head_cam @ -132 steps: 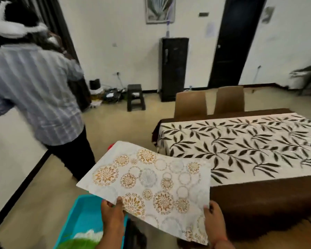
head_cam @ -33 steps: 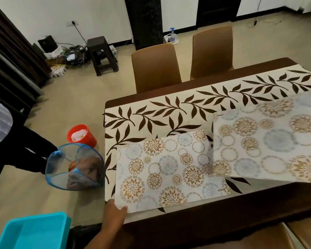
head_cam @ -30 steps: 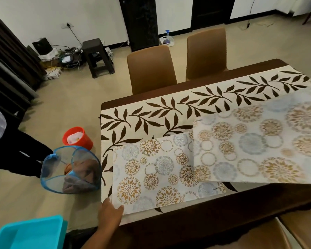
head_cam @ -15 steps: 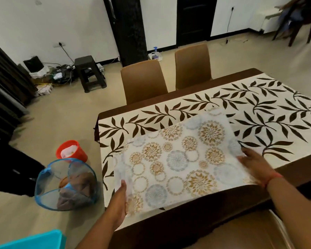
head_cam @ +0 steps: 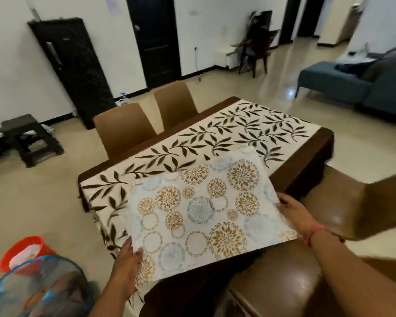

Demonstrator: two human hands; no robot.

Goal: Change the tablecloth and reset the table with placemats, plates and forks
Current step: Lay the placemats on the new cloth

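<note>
The tablecloth [head_cam: 226, 136], cream with dark leaf sprays, lies flat along the table [head_cam: 316, 156], so the cloth change looks done and the placemats are the step in hand. One placemat [head_cam: 199, 211], patterned with gold and blue-grey circles, sits slanted over the near corner of the table, its near edge hanging past the table's edge above the brown chair [head_cam: 284, 282] below. To do this well, it should be slid fully onto the cloth and squared to the table's edge in front of a seat, then smoothed flat so a plate sits level. The left hand [head_cam: 124, 266] pinches the mat's near-left corner, thumb on top. The right hand [head_cam: 295, 216] holds the right edge, though motion blur makes its finger placement hard to tell.
</note>
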